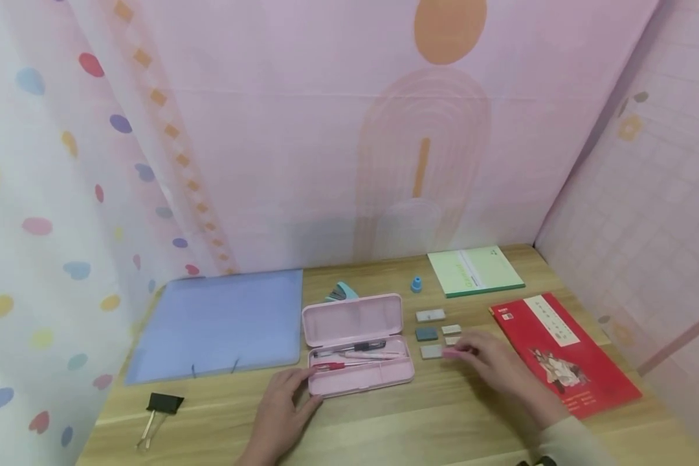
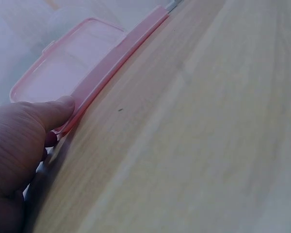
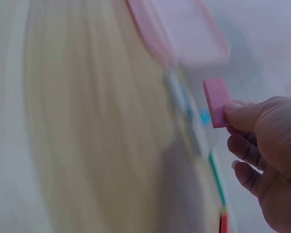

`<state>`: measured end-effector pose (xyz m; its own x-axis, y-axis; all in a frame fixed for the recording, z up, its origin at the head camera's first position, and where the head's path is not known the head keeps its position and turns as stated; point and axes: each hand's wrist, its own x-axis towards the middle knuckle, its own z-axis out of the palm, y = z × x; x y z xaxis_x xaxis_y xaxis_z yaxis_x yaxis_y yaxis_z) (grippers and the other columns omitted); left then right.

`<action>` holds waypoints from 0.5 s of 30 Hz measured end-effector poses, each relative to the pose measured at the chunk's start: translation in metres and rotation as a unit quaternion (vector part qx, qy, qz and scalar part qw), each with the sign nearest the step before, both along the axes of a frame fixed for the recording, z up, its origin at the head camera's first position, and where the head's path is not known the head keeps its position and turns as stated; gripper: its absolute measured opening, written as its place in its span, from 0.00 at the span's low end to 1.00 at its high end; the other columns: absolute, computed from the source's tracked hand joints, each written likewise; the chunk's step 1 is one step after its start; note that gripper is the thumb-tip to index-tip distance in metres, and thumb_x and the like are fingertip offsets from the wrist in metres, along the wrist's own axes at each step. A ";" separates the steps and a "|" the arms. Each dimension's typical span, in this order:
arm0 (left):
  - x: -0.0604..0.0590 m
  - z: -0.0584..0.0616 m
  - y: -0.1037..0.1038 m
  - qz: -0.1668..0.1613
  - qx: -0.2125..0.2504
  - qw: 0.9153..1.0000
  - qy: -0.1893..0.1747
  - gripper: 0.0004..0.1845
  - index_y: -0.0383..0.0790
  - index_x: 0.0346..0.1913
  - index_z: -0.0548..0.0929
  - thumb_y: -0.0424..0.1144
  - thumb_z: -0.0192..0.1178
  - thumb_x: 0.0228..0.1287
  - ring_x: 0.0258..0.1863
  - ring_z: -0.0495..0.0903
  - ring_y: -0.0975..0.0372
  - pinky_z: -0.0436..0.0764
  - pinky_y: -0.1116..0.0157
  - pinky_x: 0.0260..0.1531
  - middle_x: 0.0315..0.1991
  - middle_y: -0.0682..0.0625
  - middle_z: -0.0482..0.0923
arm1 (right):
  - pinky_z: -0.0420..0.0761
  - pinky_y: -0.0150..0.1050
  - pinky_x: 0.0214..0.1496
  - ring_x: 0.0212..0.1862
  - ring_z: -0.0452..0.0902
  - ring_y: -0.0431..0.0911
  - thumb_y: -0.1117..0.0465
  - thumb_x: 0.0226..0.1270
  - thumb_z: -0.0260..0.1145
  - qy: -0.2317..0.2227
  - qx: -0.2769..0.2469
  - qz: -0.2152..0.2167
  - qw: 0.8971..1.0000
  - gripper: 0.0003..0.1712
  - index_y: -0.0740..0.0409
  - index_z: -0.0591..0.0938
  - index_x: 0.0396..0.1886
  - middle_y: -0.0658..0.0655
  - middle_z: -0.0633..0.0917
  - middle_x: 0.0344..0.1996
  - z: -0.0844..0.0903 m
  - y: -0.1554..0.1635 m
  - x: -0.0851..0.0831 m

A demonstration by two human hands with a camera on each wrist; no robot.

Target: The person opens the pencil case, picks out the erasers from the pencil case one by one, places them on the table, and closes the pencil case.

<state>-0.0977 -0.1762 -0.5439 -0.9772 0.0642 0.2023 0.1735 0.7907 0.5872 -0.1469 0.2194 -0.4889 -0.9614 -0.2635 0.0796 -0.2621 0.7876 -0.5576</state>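
An open pink pencil case point(image 1: 361, 387) stands on the table with its lid raised. Inside lie a black pen point(image 1: 358, 348), a red pen point(image 1: 329, 366) and a whitish pen point(image 1: 373, 355). My left hand point(image 1: 282, 411) holds the case's front left corner, its thumb point(image 2: 63, 109) against the front wall. Between thumb and fingers, my right hand point(image 1: 489, 359) pinches a pink eraser point(image 3: 217, 103), raised off the table in the right wrist view. Close by are a blue-grey eraser point(image 1: 426, 334) and several whitish ones, including a larger one point(image 1: 431, 316).
Behind the case sit a teal stapler point(image 1: 342, 291) and a small blue cone-shaped item point(image 1: 416, 284). A blue folder point(image 1: 227, 323) and black binder clip point(image 1: 164, 402) lie left. On the right are a green notebook point(image 1: 474, 270) and red booklet point(image 1: 565, 356).
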 end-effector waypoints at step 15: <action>0.002 0.002 0.000 -0.006 -0.007 1.000 0.011 0.26 0.49 0.57 0.80 0.49 0.71 0.54 0.55 0.72 0.57 0.74 0.52 0.57 0.52 0.52 0.77 | 0.79 0.40 0.47 0.41 0.74 0.41 0.57 0.58 0.73 -0.057 -0.009 -0.041 0.998 0.12 0.38 0.85 0.42 0.43 0.80 0.39 -0.027 0.021 -0.011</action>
<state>-0.0958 -0.1759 -0.5416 -0.9717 0.0778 0.2232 0.1953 0.7962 0.5727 -0.1580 0.2407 -0.5154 -0.9825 -0.1840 -0.0273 -0.1320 0.7931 -0.5947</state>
